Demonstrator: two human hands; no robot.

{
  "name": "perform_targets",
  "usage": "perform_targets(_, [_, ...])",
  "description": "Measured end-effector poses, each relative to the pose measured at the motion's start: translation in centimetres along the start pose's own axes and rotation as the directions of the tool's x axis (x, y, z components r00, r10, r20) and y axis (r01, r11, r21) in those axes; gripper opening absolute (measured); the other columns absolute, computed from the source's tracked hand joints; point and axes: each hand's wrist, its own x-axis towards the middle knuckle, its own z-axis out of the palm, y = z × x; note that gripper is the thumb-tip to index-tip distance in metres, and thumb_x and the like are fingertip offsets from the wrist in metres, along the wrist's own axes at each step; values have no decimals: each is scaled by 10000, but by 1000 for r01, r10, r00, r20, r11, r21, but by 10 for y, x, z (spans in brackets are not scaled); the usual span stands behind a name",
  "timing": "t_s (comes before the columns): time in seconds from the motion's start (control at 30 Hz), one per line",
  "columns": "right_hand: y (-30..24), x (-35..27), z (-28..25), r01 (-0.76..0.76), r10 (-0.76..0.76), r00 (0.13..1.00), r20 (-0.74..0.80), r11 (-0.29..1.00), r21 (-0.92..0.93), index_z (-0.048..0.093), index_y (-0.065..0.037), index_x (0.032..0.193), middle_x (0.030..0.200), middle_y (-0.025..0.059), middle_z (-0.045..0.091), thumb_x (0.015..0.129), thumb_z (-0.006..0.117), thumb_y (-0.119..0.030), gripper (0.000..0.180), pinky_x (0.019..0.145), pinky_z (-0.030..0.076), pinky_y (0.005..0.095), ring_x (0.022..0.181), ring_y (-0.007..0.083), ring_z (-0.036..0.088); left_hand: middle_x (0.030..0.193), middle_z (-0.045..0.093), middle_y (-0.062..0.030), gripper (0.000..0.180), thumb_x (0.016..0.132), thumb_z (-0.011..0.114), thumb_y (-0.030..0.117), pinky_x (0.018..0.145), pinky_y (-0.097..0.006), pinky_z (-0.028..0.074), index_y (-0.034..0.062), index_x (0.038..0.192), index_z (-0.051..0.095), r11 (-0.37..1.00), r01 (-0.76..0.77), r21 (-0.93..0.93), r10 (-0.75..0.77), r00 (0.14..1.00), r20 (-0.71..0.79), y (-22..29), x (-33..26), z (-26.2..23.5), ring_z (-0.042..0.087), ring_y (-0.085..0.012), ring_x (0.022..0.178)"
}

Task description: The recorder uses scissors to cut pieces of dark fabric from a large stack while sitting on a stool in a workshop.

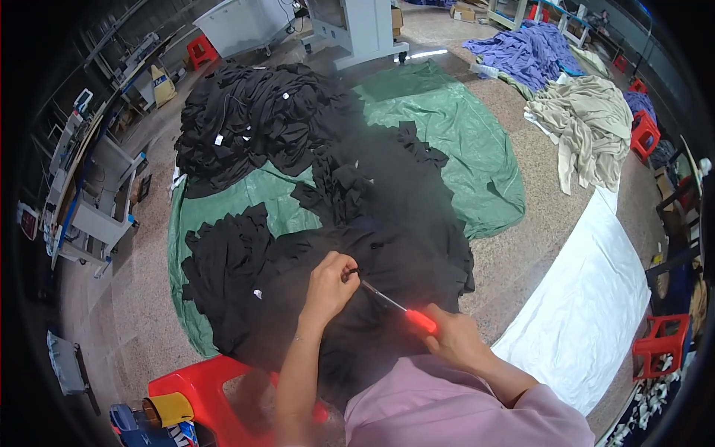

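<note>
My left hand (329, 284) pinches a fold of black fabric (387, 253) that lies over my lap. My right hand (456, 339) grips a small red-handled thread snipper (406, 313), whose metal blades point up-left and meet the fabric right at my left fingertips. The black garment spreads forward onto a green tarp (469, 149) on the floor. My pink sleeves show at the lower edge.
Piles of black garments (253, 119) cover the tarp ahead and to the left. A white sheet (596, 298) lies to my right, beige cloth (588, 119) and purple cloth (529, 52) beyond it. Red stools (201, 391) stand nearby, sewing tables (89, 216) at left.
</note>
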Motion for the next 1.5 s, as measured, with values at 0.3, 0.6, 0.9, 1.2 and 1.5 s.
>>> perform_targets(0.3, [-3, 10, 2, -8, 8, 1000, -16, 1000, 9, 525, -74, 950, 698, 179, 653, 892, 665, -346, 311, 529, 479, 501, 612, 413, 636, 840, 652, -128, 129, 799, 704, 16, 632, -305, 514, -38, 895, 637, 994, 18, -110, -21, 1000, -20, -2, 1, -1, 638, -197, 676])
perform_targets(0.6, [0, 14, 10, 4, -4, 1000, -5, 999, -40, 528, -76, 951, 677, 186, 644, 887, 673, -339, 307, 522, 480, 489, 601, 398, 639, 832, 647, -127, 133, 787, 706, 12, 626, -310, 513, -29, 900, 647, 995, 36, -91, -38, 999, -19, -2, 0, 1, 639, -202, 670])
perform_targets(0.9, [10, 11, -11, -56, 66, 980, -190, 997, 60, 578, -99, 1002, 734, 165, 673, 882, 683, -323, 275, 540, 483, 478, 642, 393, 651, 913, 613, -115, 142, 808, 677, 9, 676, -359, 503, 27, 947, 696, 984, -169, -61, 162, 981, -109, 24, 29, 5, 634, -285, 759])
perform_targets(1.2, [18, 12, -16, -92, 95, 981, -169, 995, 27, 570, -99, 988, 683, 163, 656, 898, 660, -360, 290, 534, 478, 494, 622, 396, 648, 908, 621, -127, 147, 765, 697, 86, 715, -434, 521, 47, 905, 680, 968, -62, 242, 31, 991, 133, 26, 52, 19, 645, -345, 801])
perform_targets(1.5, [19, 15, -12, -60, 63, 991, -121, 998, 24, 563, -68, 954, 598, 179, 617, 896, 660, -385, 336, 524, 472, 503, 577, 413, 631, 821, 657, -158, 135, 710, 683, -15, 648, -383, 533, -12, 840, 648, 999, -43, 27, 42, 999, 14, 7, 47, 31, 672, -293, 709])
